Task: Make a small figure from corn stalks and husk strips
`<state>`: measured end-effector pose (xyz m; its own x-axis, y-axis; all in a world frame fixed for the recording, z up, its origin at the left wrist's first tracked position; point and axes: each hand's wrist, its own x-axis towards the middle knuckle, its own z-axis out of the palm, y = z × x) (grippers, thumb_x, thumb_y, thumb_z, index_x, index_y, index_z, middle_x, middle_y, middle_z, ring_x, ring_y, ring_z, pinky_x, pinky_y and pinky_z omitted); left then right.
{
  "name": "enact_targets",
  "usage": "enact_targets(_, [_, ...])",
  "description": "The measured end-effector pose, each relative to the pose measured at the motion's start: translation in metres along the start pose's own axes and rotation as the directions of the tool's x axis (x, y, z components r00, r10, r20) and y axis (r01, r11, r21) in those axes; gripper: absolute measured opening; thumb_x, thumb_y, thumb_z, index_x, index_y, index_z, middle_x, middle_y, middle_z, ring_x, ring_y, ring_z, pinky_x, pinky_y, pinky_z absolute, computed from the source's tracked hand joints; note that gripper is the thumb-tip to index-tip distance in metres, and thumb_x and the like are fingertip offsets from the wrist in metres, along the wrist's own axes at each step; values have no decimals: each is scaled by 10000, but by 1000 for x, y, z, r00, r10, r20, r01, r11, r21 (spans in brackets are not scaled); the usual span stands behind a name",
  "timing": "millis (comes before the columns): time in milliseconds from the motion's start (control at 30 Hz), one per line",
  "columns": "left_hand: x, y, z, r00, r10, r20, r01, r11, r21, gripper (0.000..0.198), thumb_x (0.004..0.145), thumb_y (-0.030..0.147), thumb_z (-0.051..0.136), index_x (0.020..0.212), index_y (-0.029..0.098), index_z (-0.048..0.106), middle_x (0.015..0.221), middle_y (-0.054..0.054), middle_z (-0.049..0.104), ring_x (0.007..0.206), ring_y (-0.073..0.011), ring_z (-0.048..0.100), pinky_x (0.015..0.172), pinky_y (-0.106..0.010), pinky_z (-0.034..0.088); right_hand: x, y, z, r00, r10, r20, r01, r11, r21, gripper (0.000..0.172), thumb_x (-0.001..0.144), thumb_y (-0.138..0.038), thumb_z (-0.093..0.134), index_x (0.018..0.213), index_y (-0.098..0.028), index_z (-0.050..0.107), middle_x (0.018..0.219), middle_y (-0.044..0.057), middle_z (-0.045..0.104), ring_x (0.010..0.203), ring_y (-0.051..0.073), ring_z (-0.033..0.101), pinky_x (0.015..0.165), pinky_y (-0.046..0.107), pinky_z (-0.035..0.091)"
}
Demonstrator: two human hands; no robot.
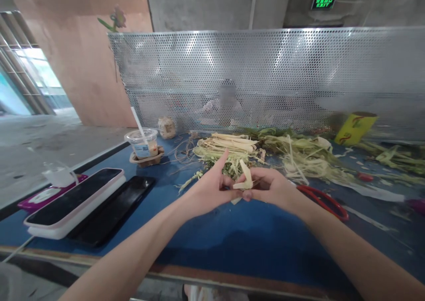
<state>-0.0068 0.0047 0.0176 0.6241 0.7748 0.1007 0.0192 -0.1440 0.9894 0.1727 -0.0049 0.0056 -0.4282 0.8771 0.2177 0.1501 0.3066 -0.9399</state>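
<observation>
My left hand [208,185] and my right hand [272,187] meet over the near middle of the blue table [239,234]. Between their fingertips is a small folded piece of pale dried husk [246,178], with one pointed flap sticking up. The left thumb is raised while the other fingers curl round the husk. My right fingers pinch it from the other side. Just behind the hands lies a pile of pale husk strips [229,144], with small green sprigs partly hidden by my left hand. Scissors with red handles [327,202] lie by my right wrist.
Loose green and pale husks [305,157] spread at the back right near a yellow tube [356,127]. To the left are a lidded drink cup [142,142] with a straw, a white-cased phone [76,199] and a black phone [114,210]. A perforated metal screen [186,79] stands behind.
</observation>
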Motion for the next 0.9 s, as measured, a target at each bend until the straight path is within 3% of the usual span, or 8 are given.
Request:
enact_targets(133, [0, -3, 0, 999, -35, -2, 35, 998, 45, 1027, 684, 130, 627, 1360, 182, -145, 503, 87, 503, 431, -59, 431, 416, -160, 283, -1, 4, -2, 993, 14, 119, -15, 1000, 5, 266, 654, -244, 687, 909, -187, 637, 783, 13, 656, 715, 139, 619, 656, 263, 488])
enact_targets(200, [1, -4, -1, 999, -46, 5, 45, 997, 61, 1027, 680, 129, 631, 1362, 170, -135, 517, 73, 525, 437, -63, 441, 416, -163, 285, 0, 5, -3, 994, 31, 105, -30, 999, -18, 245, 645, -236, 693, 877, -186, 629, 733, 2, 655, 676, 136, 619, 630, 261, 487])
enact_targets(367, [4, -7, -1, 999, 16, -50, -14, 999, 49, 996, 711, 178, 619, 1364, 148, -133, 770, -91, 686, 500, -88, 517, 454, -187, 336, 4, 6, -2, 994, -18, -110, 15, 999, -28, 183, 670, -284, 670, 776, -191, 553, 626, -25, 609, 579, 120, 592, 562, 246, 468])
enact_targets(500, [5, -9, 5, 991, 27, -133, -24, 999, 20, 958, 698, 144, 622, 1376, 127, -54, 735, -72, 701, 527, -105, 561, 500, -197, 378, 8, 13, 7, 962, 17, -274, 22, 990, 139, 223, 662, -327, 672, 762, -185, 534, 528, -59, 527, 454, 85, 512, 467, 225, 420])
enact_targets(633, [5, -8, 10, 982, 13, -188, -8, 1000, 29, 887, 692, 138, 619, 1373, 99, 52, 707, -51, 699, 584, -127, 600, 542, -208, 411, 10, 19, 13, 939, 46, -340, 54, 959, 279, 245, 677, -367, 658, 771, -187, 521, 467, -81, 464, 402, 54, 417, 409, 194, 354])
enact_targets(800, [6, -13, 10, 981, 68, -183, -43, 990, 138, 690, 725, 189, 590, 1316, 123, 241, 746, -57, 690, 660, -150, 616, 588, -234, 435, 10, 20, 10, 951, 52, -304, 39, 958, 285, 242, 701, -378, 635, 785, -191, 507, 480, -81, 451, 407, 53, 425, 383, 180, 313])
enact_targets(900, [3, -12, 6, 975, 160, -154, -99, 934, 343, 542, 763, 284, 549, 1249, 160, 343, 796, -52, 662, 668, -151, 597, 566, -237, 428, 10, 17, 7, 970, 50, -239, 15, 964, 264, 269, 654, -339, 685, 799, -182, 521, 535, -66, 492, 427, 58, 448, 381, 182, 321])
